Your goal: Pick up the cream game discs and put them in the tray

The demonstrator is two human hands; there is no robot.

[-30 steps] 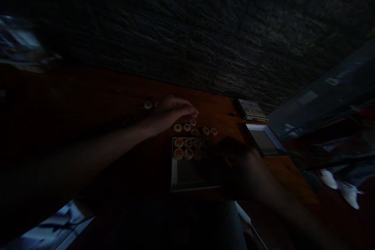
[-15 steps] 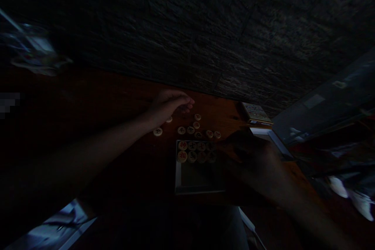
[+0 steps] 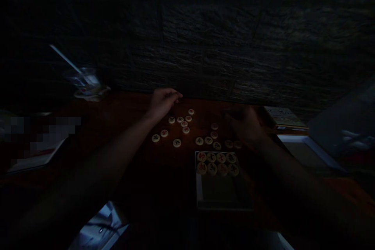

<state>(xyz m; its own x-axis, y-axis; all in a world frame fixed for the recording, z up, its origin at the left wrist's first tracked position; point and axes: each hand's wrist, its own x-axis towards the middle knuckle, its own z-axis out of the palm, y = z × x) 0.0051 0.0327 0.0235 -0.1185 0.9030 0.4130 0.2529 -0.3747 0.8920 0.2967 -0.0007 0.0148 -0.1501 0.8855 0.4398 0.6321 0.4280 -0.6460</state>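
The scene is very dark. Round pale chess discs (image 3: 180,125) with red or black characters lie scattered on a brown wooden table (image 3: 123,121). A shallow white-rimmed box (image 3: 199,187) near me holds two rows of such discs (image 3: 217,163) at its far end. My left hand (image 3: 163,102) reaches to the far edge of the scattered discs, fingers curled downward; what they hold is hidden. My right hand (image 3: 245,128) hovers in shadow just beyond the box's far right corner, over loose discs; its fingers are too dark to read.
A dark stone-textured wall (image 3: 205,47) rises behind the table. A glass with a straw (image 3: 84,80) stands at the back left. A small printed box (image 3: 285,117) and a white lid or tray (image 3: 307,152) lie at the right. Papers (image 3: 38,156) lie at left.
The view has swung so the box sits further right and lower. My left hand moved back toward the wall. My right hand lifted off the box and went past its far corner.
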